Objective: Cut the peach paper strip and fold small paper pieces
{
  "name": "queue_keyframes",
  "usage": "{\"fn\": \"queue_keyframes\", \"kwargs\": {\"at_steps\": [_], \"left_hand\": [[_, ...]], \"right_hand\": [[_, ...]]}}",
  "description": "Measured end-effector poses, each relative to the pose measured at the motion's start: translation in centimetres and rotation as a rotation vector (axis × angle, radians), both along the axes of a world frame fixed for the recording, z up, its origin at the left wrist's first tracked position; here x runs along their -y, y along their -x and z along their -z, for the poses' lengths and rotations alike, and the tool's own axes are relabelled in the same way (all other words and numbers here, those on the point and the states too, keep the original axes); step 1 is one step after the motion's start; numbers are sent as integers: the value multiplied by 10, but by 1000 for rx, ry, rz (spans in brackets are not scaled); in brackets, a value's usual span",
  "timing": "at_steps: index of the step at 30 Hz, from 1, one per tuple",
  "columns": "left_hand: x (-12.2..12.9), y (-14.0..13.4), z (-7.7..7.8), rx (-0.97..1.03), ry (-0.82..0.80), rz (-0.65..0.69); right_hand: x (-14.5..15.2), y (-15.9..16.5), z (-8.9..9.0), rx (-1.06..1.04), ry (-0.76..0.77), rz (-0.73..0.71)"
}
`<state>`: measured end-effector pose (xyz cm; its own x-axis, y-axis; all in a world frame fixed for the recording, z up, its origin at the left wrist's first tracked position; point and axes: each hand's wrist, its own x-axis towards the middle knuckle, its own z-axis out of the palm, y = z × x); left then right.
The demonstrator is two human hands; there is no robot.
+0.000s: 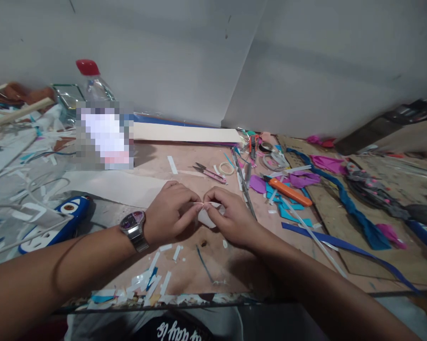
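Note:
My left hand (173, 208), with a metal watch (132, 225) on its wrist, is closed in a pinch above the front middle of the table. Thumb to thumb with it, my right hand (231, 215) pinches too. Between their fingertips is a small piece of white paper (207, 218), partly hidden by the fingers. A long white paper strip (117, 186) lies behind my left hand. Just beyond the hands rest pink-handled thread snips (211, 174) and a ring of pale tape (226, 168).
On the right lie an orange utility knife (290, 191), blue and purple scraps, and a brown board (362, 258). A blue power strip (55, 225) with white cables is at left. A red-capped bottle (88, 68) stands behind. Paper offcuts (155, 279) litter the front edge.

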<state>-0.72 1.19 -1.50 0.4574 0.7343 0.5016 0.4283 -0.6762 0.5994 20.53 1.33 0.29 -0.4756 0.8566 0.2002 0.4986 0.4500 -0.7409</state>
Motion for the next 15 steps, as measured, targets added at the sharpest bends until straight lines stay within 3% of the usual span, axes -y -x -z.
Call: {"fn": "queue_keyframes", "kwargs": {"at_steps": [7, 15], "left_hand": [[-1, 1, 0, -5, 24, 26], [-3, 1, 3, -54, 58, 80]], "right_hand": [[-2, -2, -3, 7, -95, -52], [0, -1, -3, -9, -74, -39]]}}
